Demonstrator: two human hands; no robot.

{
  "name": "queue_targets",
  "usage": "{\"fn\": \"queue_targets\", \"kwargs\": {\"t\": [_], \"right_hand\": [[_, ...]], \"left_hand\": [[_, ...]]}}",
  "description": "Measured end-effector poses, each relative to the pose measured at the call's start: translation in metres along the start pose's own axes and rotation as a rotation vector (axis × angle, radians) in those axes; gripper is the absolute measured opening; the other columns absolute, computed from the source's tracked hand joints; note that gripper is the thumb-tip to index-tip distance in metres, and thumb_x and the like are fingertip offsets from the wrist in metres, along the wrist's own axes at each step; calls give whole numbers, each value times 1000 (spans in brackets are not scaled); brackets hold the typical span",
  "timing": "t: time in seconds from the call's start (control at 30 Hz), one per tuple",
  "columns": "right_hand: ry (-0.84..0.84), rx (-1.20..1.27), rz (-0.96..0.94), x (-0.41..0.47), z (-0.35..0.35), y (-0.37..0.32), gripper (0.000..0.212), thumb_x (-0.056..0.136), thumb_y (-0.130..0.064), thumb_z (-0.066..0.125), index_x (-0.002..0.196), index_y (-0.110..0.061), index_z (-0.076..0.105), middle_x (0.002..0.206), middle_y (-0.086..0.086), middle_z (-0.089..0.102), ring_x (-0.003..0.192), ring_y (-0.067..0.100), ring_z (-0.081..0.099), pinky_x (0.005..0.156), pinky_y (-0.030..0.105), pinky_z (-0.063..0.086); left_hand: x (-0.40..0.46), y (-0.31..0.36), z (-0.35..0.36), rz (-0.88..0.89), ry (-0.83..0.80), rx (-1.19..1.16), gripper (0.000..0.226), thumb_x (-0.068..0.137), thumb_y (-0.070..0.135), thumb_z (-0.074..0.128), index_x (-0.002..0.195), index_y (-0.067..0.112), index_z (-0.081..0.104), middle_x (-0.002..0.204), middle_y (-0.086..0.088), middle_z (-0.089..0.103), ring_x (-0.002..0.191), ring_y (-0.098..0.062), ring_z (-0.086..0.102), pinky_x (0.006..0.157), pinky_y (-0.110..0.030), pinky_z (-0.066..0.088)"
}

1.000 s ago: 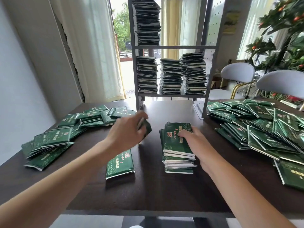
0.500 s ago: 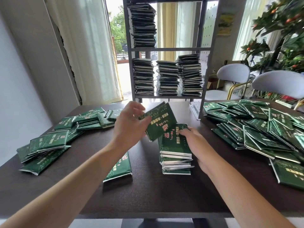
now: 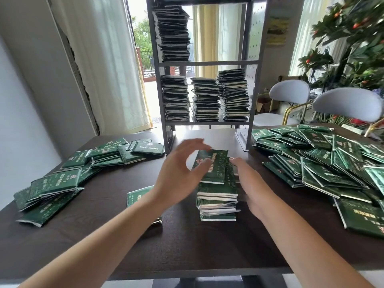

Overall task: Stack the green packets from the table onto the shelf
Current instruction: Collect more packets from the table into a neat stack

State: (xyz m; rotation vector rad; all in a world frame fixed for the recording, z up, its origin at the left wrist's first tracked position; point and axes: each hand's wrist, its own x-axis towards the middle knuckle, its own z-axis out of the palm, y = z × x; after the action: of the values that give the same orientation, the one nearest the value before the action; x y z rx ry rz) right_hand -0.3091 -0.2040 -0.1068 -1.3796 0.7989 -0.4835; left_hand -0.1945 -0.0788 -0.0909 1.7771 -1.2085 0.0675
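Observation:
A stack of green packets stands on the dark table in front of me. The top packet lies slightly askew on it. My left hand hovers at that packet's left edge with fingers spread, the thumb close to or touching it. My right hand rests with fairly straight fingers against the stack's right side. The grey shelf behind holds three packet stacks on its lower level and one tall stack above.
Loose packets lie scattered on the left and piled in a big heap on the right. One single packet lies partly under my left forearm. Two white chairs and a plant stand at the far right.
My left hand brought a packet from the left over to the stack, laid it on top and opened. My right hand slid from the stack's top to its right side.

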Motion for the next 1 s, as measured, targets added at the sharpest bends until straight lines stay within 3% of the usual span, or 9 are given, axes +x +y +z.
{"fn": "queue_targets", "kwargs": {"t": [0.13, 0.2, 0.3, 0.37, 0.6, 0.73, 0.83, 0.9, 1.0], "right_hand": [[-12, 28, -5, 2, 1, 7, 55, 79, -61, 51, 122, -30, 62, 127, 1, 65, 118, 26, 61, 108, 54, 43], [-18, 64, 12, 1, 5, 8, 56, 76, -59, 52, 121, -28, 63, 123, 3, 69, 114, 28, 65, 105, 54, 47], [-29, 113, 27, -2, 10, 6, 30, 98, -41, 50, 116, -23, 64, 107, 11, 73, 98, 32, 72, 91, 50, 57], [-54, 115, 41, 2, 12, 9, 25, 101, -35, 50, 117, -24, 65, 102, 11, 75, 93, 31, 73, 89, 49, 58], [-36, 111, 28, 5, 21, 14, 25, 97, -33, 54, 119, -26, 65, 102, 9, 75, 95, 32, 72, 96, 53, 55], [-42, 117, 15, 8, 18, 14, 21, 98, -31, 57, 115, -24, 65, 98, 9, 75, 90, 30, 73, 91, 50, 57], [-56, 97, -9, 11, 13, 13, 22, 97, -27, 59, 116, -19, 65, 94, 8, 76, 84, 28, 74, 86, 45, 58], [-62, 75, -25, 13, 12, 13, 24, 95, -27, 59, 117, -18, 66, 96, 7, 77, 88, 28, 74, 92, 48, 57], [-62, 59, -37, 13, 13, 13, 26, 94, -27, 59, 118, -18, 65, 100, 7, 77, 94, 28, 73, 97, 51, 54]], "left_hand": [[3, -5, 0, -500, -274, -270, 76, 95, 41, 66, 157, 44, 24, 165, 13, 23, 151, -15, 24, 121, -44, 21], [-3, -8, 9, -581, -327, -400, 83, 92, 40, 68, 158, 46, 17, 159, 16, 35, 142, -13, 38, 122, -40, 25], [-12, -7, 19, -577, -336, -469, 90, 89, 36, 70, 159, 43, 14, 139, 22, 52, 126, -1, 51, 114, -30, 31], [-14, -4, 22, -571, -338, -477, 100, 76, 45, 69, 159, 44, 13, 152, 16, 42, 137, -8, 44, 120, -34, 29], [-20, -3, 24, -574, -276, -590, 102, 66, 40, 73, 155, 48, 26, 156, 6, 42, 138, -16, 47, 117, -43, 38], [-18, -2, 24, -610, -270, -745, 76, 77, 30, 62, 150, 40, 42, 151, 0, 51, 136, -20, 51, 116, -45, 40], [-15, -1, 10, -587, -306, -606, 39, 93, 26, 55, 125, 48, 59, 134, 4, 65, 124, -19, 58, 110, -43, 43], [-12, -6, -5, -585, -271, -420, 31, 97, 27, 56, 124, 42, 62, 134, 6, 62, 125, -16, 54, 109, -46, 46], [-12, -18, -35, -542, -212, 61, 28, 99, 33, 57, 126, 31, 64, 136, 3, 61, 119, -15, 56, 103, -36, 48]]}}
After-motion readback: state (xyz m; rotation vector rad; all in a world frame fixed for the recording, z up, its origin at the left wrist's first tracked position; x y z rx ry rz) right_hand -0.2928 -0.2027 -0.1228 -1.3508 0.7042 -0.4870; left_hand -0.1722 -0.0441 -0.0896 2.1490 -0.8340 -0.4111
